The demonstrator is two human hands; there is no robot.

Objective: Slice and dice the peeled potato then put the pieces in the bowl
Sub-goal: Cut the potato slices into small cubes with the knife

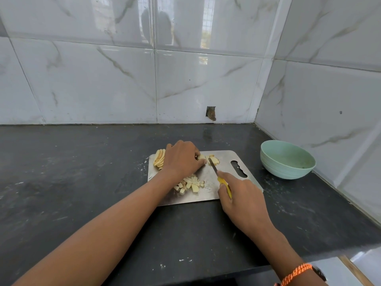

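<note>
On the steel board [224, 159], the left hand [183, 157] pins potato slices [201, 157] with curled fingers while the right hand [243, 199] grips a yellow knife [223, 183], blade among them. Diced pieces [190, 184] lie nearer. The green bowl [287, 161] sits right.

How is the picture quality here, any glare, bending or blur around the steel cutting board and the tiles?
Head view: the glossy marble-look wall tiles carry window glare and a dim reflection of a person; wide-angle distortion bows the tile joints and counter edge; light is soft and even, with faint shadows under the left hand and the right hand; the yellow-handled knife and diced potato pieces look sharp.
</note>
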